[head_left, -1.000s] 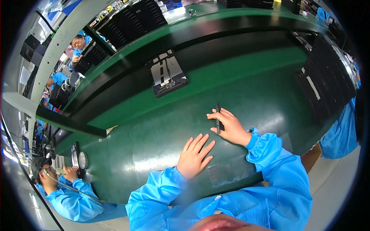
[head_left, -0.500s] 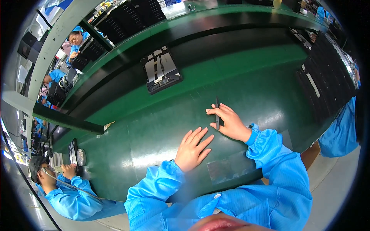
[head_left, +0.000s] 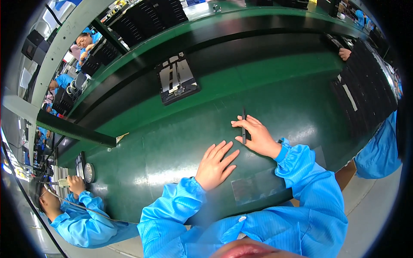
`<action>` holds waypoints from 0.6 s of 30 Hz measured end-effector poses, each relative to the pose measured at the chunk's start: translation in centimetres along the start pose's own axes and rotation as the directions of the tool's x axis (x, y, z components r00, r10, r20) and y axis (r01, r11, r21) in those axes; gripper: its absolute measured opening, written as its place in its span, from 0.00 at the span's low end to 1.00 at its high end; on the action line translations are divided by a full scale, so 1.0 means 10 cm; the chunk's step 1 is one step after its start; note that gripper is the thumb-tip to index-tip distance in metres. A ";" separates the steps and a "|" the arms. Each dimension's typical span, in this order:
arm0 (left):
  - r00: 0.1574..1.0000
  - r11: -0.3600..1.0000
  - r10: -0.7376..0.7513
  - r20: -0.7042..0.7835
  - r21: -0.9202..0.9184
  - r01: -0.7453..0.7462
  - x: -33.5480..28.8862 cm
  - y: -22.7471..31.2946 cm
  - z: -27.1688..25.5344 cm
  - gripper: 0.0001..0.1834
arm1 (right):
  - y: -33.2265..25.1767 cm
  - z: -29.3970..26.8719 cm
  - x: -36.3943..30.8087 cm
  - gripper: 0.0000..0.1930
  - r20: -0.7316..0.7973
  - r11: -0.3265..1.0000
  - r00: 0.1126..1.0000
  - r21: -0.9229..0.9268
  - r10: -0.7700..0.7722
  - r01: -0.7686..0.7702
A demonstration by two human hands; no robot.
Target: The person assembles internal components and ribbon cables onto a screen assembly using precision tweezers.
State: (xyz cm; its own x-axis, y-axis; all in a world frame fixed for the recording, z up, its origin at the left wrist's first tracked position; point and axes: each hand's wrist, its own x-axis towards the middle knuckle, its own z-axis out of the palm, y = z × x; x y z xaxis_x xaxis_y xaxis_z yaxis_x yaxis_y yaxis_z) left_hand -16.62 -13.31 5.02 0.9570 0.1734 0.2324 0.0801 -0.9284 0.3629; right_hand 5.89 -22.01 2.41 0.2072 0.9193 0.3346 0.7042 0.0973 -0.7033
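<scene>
My left hand (head_left: 212, 170) lies on the green tabletop (head_left: 172, 139), its fingers spread and nothing in it. To its right, my right hand (head_left: 258, 136) closes thumb and fingers around a thin, dark, stick-shaped tool (head_left: 244, 129). The tool points away from me; its exact kind is too small to tell. Beyond both hands, out of reach of the fingertips, lies a black tray (head_left: 167, 101) with the open inside of a flat electronic device (head_left: 178, 77), showing silver panels and dark strips.
A clear plastic sheet (head_left: 254, 189) lies at the near edge. Tall stacked black trays (head_left: 365, 86) stand at the right, with another person's hand (head_left: 344, 53) behind them. At the left, a co-worker (head_left: 84, 223) sits near a round container (head_left: 89, 173). A green beam (head_left: 77, 129) juts in.
The tray with the device has shifted slightly left. Another person's hand has appeared at the far right stack. The left co-worker has moved a little. My hands stay nearly still.
</scene>
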 end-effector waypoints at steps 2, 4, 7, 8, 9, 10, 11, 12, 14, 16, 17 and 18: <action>1.000 1.000 0.001 -0.021 -0.002 -0.001 0.02 0.01 -0.02 0.25 | 0.01 0.01 0.00 0.22 0.003 1.000 1.000 -0.007 0.003 -0.003; 0.999 0.999 0.023 -0.045 -0.042 -0.024 0.02 -0.02 -0.01 0.24 | 0.02 -0.01 0.00 0.22 0.007 1.000 1.000 -0.012 0.004 -0.004; 0.998 0.986 -0.009 -0.060 -0.165 -0.001 0.00 -0.04 0.02 0.22 | 0.03 -0.03 0.01 0.22 0.025 1.000 0.999 -0.004 0.023 -0.023; 0.997 0.968 -0.059 -0.046 -0.248 0.046 -0.01 -0.03 0.02 0.22 | 0.02 -0.04 0.01 0.22 0.028 1.000 0.999 0.004 0.025 -0.025; 0.997 0.967 -0.059 -0.044 -0.249 0.046 0.00 -0.02 0.01 0.22 | 0.02 -0.04 0.01 0.22 0.029 1.000 0.999 0.011 0.028 -0.029; 0.994 0.970 -0.071 -0.086 -0.237 0.049 0.02 0.01 -0.01 0.22 | 0.02 -0.04 0.01 0.22 0.029 0.999 0.999 0.012 0.030 -0.030; 0.988 0.973 -0.082 -0.127 -0.226 0.052 0.03 0.02 -0.02 0.23 | 0.02 -0.04 0.01 0.22 0.025 1.000 0.999 0.017 0.026 -0.026; 0.988 0.973 -0.085 -0.126 -0.226 0.054 0.03 0.02 -0.02 0.23 | 0.02 -0.05 0.02 0.22 0.023 1.000 1.000 0.022 0.021 -0.021; 0.990 0.977 -0.070 -0.122 -0.207 0.043 0.03 0.03 -0.02 0.22 | 0.02 -0.06 0.02 0.22 0.027 1.000 0.999 0.020 0.020 -0.021; 0.990 0.974 -0.068 -0.123 -0.224 0.039 0.05 0.03 -0.01 0.22 | 0.03 -0.08 0.00 0.22 0.027 1.000 0.999 0.010 0.025 -0.026; 0.990 0.970 -0.065 -0.124 -0.239 0.034 0.07 0.04 0.00 0.23 | 0.05 -0.07 -0.01 0.22 0.022 1.000 1.000 0.005 0.021 -0.021; 0.991 0.968 -0.055 -0.126 -0.250 0.022 0.10 0.05 0.02 0.23 | 0.08 -0.09 -0.03 0.22 0.016 1.000 1.000 -0.007 0.022 -0.022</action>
State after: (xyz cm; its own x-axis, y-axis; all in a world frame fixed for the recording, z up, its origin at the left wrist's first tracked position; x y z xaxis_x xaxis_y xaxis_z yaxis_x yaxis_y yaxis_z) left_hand -15.61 -13.65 5.27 0.9085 0.2641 0.3238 0.0287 -0.8126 0.5822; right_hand 7.02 -22.58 2.33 0.2121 0.9271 0.3090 0.7045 0.0741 -0.7058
